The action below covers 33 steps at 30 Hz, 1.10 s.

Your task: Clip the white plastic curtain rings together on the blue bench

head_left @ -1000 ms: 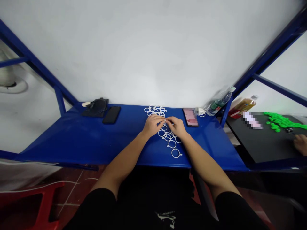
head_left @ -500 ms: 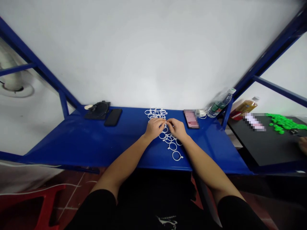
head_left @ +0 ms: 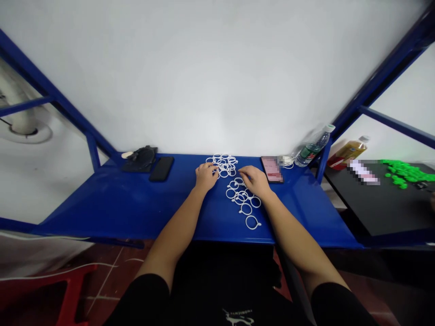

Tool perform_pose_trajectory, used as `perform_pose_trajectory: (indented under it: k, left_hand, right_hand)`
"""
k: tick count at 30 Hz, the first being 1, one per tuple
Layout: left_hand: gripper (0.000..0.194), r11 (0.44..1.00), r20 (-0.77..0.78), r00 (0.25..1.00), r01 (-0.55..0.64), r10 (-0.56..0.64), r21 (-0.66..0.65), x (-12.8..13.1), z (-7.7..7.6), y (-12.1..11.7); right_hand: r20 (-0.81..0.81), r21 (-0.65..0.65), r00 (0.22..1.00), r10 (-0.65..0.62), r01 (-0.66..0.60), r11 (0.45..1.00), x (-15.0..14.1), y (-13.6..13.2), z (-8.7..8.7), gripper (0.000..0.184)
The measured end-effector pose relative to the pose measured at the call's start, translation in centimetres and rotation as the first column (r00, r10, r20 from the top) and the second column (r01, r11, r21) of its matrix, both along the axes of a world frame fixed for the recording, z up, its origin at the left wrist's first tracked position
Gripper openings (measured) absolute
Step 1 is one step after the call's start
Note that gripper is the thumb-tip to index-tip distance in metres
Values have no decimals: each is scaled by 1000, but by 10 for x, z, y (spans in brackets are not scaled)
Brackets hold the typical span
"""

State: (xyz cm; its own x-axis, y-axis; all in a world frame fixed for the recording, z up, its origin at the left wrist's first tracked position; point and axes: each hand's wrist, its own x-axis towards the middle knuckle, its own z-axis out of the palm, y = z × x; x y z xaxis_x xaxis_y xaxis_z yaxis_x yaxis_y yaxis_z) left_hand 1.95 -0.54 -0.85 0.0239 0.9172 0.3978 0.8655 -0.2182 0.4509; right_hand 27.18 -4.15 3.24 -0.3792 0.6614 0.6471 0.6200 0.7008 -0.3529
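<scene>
Drawn apart from where they met, the left hand (head_left: 205, 177) now curls at the white rings (head_left: 223, 166) in the centre, the right hand (head_left: 257, 182) beside the nearer rings (head_left: 241, 191) just lower right, any grip impossible to tell.

Worktop (head_left: 136, 203): solid blue; frame bars (head_left: 394, 68) a darker blue. Rings (head_left: 252, 222): plain white. Wall (head_left: 217, 81): pale grey-white, no pattern. Shirt (head_left: 210, 280): black, white print. Bottle (head_left: 311, 147): clear, green label with a touch of red, white cap. Neighbouring tabletop (head_left: 367, 203): black; small pieces (head_left: 408, 173) bright green. Stool (head_left: 73, 290): red. Floor (head_left: 108, 276): dark red tiles, pale grid lines.
</scene>
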Motion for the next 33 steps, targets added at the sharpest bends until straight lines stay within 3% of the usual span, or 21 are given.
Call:
perform_pose_trajectory:
  k: [5,10,14,18,23,27,33]
  left_hand:
    - [17,1000,-44,999,17,-17,-12,2,-4,0]
    - [11,1000,-50,999,-12,13,15,-3,1,0]
    - [7,995,20,998,-60,58,81,-6,10,-5]
    - [8,984,110,993,-68,51,165,4,16,-5]
    - [13,996,195,981,-27,10,85,18,14,3]
    - [12,993,123,992,25,-40,119,18,14,-1]
    - [11,996,139,989,-67,58,65,-4,11,0]
  right_hand:
    - [-14,-20,1000,-13,12,1000,-5,1,-4,19]
    - [-33,-32,995,-97,96,995,-3,5,-5,17]
    - [-110,-11,982,-154,154,988,-1,4,-4,18]
    - [-53,-99,989,-141,135,986,-8,6,-5,17]
    - [-78,-192,976,-201,183,964,-19,14,-2,21]
    - [-21,-202,986,-168,161,966,-20,13,-4,22]
    - [27,-210,994,-107,111,971,-17,6,-8,22]
